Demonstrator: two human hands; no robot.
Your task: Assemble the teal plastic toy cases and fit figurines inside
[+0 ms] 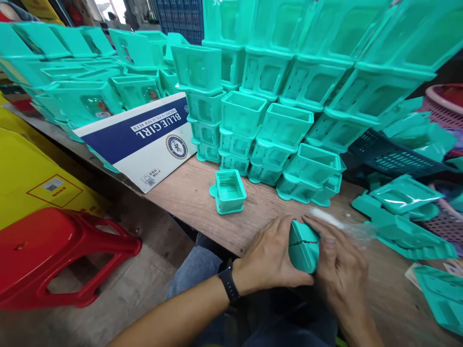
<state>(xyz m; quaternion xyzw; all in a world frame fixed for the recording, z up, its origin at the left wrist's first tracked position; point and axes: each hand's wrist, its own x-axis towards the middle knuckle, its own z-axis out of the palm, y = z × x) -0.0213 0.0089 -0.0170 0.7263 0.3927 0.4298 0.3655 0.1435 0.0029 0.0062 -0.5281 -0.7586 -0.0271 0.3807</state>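
Note:
Between my two hands, near the table's front edge, is a green plastic box (303, 255) with a dark seam or slot across the face turned toward me. My left hand (269, 255), with a dark watch on its wrist, wraps the box from the left. From the right, my right hand (340, 262) presses its fingers and palm against it. A single small green box (230, 192) stands alone on the wooden table (195, 202), its opening up. Behind my right fingers lies a piece of clear plastic film (356, 231). The undersides of both hands are hidden.
Tall stacks of green boxes (271, 125) rise at the back. A BLUE GIRL carton panel (144, 140) leans at the left. Loose green parts (408, 226) and baskets (390, 154) crowd the right. Beside the table on the left stand a red stool (39, 250) and a yellow bag (32, 173).

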